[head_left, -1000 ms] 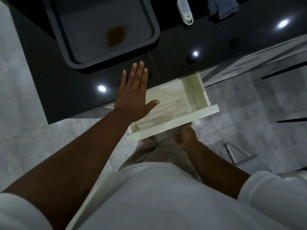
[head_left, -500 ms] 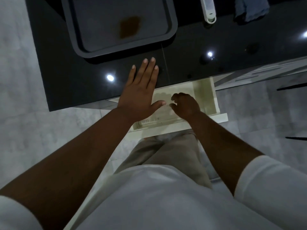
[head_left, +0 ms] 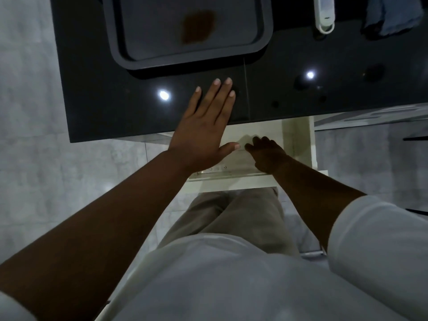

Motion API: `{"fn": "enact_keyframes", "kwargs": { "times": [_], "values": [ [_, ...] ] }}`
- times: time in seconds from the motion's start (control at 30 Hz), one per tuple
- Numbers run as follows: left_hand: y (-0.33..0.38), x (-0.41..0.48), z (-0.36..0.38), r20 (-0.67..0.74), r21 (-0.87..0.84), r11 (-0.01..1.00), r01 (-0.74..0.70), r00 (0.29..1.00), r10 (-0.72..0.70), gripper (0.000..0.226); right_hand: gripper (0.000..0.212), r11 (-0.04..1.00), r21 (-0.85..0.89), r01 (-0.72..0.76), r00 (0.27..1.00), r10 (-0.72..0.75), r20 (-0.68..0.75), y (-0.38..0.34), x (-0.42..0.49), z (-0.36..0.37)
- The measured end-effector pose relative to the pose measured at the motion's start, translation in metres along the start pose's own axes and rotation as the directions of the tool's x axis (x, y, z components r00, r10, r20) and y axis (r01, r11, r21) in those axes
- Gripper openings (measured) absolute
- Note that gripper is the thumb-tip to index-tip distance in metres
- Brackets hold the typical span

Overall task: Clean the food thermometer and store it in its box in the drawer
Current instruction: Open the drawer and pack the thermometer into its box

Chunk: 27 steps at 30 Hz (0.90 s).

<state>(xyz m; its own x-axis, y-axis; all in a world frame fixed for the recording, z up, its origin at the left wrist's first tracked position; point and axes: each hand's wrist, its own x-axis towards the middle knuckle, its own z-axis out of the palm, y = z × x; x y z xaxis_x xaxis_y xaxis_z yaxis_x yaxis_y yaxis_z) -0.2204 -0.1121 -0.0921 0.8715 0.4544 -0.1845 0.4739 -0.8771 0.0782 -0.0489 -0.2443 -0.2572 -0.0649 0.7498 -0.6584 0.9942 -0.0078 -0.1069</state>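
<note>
The white food thermometer (head_left: 324, 16) lies on the black countertop (head_left: 111, 100) at the far right, away from both hands. Below the counter edge a cream drawer (head_left: 298, 144) stands pulled out. A clear thermometer box (head_left: 217, 169) lies inside it along the front, mostly covered. My right hand (head_left: 266, 155) is inside the drawer on top of the box, fingers bent down over it. My left hand (head_left: 203, 130) lies flat on the counter edge with fingers apart, its thumb over the drawer, holding nothing.
A dark tray (head_left: 185, 62) with a brown stain sits on the counter just beyond my left hand. A blue cloth (head_left: 391, 16) lies at the far right, next to the thermometer. Grey floor tiles surround the counter, and my legs stand right against the drawer front.
My right hand rose from below the drawer front, went into the drawer and settled on the clear box. My left hand stayed flat on the counter edge.
</note>
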Motion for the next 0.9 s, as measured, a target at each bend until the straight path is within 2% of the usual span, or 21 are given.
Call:
{"fn": "enact_keyframes", "kwargs": {
  "times": [0.13,0.3,0.47,0.67,0.8,0.9],
  "values": [
    [0.000,0.000,-0.001,0.005,0.002,1.000,0.003,1.000,-0.003,0.094,0.061,0.999,0.035,0.004,1.000,-0.004,-0.007,0.001,0.001,-0.002],
    [-0.001,0.000,-0.002,0.019,0.004,1.000,-0.003,1.000,0.002,0.094,0.059,0.997,-0.055,0.052,0.999,-0.052,0.004,0.002,-0.001,-0.008],
    [-0.001,0.001,-0.001,0.023,0.018,1.000,0.001,1.000,-0.002,0.094,0.069,0.991,0.131,0.015,0.995,-0.027,0.091,0.004,-0.006,-0.011],
    [0.000,0.000,-0.004,0.056,0.031,1.000,-0.005,0.998,0.003,0.094,0.065,0.992,0.121,0.029,0.999,-0.034,0.040,0.009,-0.025,-0.032],
    [0.000,-0.001,-0.012,0.083,0.006,1.000,-0.009,0.997,0.009,0.094,0.086,0.989,0.146,0.036,0.999,-0.032,-0.028,0.012,-0.055,-0.052],
    [0.006,-0.004,-0.024,0.102,-0.079,0.997,0.012,0.995,-0.004,0.095,0.104,0.978,0.202,0.059,0.995,-0.042,-0.088,0.016,-0.086,-0.076]
  ]
}}
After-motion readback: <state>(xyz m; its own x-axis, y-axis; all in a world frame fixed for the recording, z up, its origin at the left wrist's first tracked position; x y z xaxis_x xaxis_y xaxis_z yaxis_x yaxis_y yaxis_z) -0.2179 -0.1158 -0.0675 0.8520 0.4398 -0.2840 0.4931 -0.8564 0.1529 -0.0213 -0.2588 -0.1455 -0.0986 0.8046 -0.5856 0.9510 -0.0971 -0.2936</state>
